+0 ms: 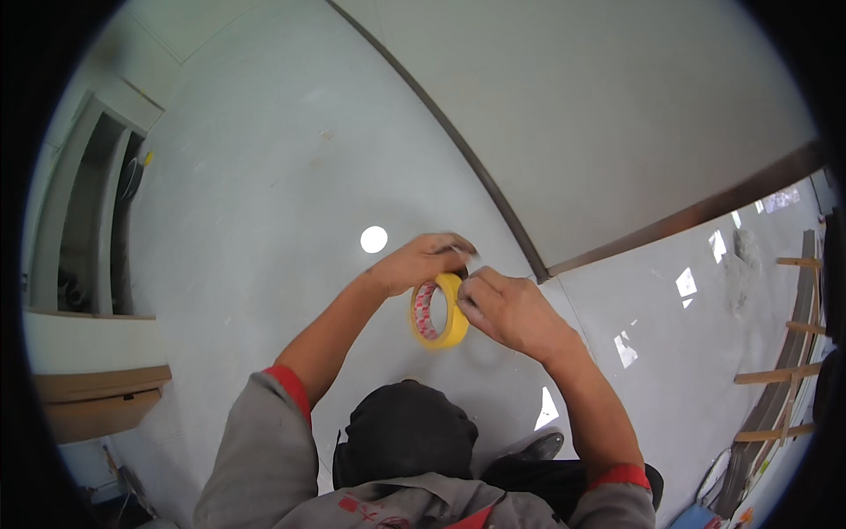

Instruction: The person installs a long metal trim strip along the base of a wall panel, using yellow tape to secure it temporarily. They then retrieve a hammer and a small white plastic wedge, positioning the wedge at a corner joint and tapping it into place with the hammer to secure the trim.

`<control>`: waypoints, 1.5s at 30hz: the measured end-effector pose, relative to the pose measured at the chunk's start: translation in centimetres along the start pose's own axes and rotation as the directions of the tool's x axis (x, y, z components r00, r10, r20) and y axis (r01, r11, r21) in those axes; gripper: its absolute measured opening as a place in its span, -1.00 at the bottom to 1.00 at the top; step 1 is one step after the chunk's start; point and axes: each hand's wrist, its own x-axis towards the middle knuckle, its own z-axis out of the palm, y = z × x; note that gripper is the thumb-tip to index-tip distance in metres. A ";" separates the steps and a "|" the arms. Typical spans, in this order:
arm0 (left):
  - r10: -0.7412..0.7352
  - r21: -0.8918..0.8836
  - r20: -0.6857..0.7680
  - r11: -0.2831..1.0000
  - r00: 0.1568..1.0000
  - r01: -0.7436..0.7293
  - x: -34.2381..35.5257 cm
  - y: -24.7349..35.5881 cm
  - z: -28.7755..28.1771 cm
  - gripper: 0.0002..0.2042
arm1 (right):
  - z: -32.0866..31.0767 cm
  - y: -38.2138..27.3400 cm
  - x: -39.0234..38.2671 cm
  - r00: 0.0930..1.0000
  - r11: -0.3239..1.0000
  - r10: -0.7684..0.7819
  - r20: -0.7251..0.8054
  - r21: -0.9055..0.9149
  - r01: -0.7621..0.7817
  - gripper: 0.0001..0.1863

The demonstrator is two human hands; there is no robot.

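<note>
A roll of yellow adhesive tape (456, 324) hangs between my hands, its ring facing left and its inner core patterned red and white. My left hand (421, 264) reaches over the top of the roll and grips it there; its fingertips are smeared by motion. Against the roll's right side, my right hand (515, 310) is closed, thumb and fingers pinched at the tape's edge. Whether a loose tape end lies between the fingers cannot be made out. Something dark shows between the two hands, too small to name.
Below my hands is a pale glossy floor (264, 194). A large light panel (599, 115) with a dark edge strip stands at upper right. Wooden strips (780, 375) lie along the far right. Grey open shelving (97, 203) and a brown cardboard box (101, 410) are at left.
</note>
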 end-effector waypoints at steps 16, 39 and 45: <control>0.206 0.406 -0.126 0.903 0.970 -0.139 1.2 -2.2 4.9 -0.48 | 4.9 6.2 -5.8 0.709 0.789 0.600 -0.372 0.420 -0.448 -0.91; 0.249 0.674 0.184 0.672 0.951 -0.306 6.6 -5.7 9.9 -0.67 | 7.6 11.2 -13.7 0.335 0.191 0.934 -0.121 0.964 -0.185 -0.81; 0.188 0.720 0.184 0.642 0.965 -0.263 7.4 -6.4 10.8 -0.64 | 9.1 12.6 -15.3 0.330 0.192 0.940 -0.083 0.931 -0.312 -0.70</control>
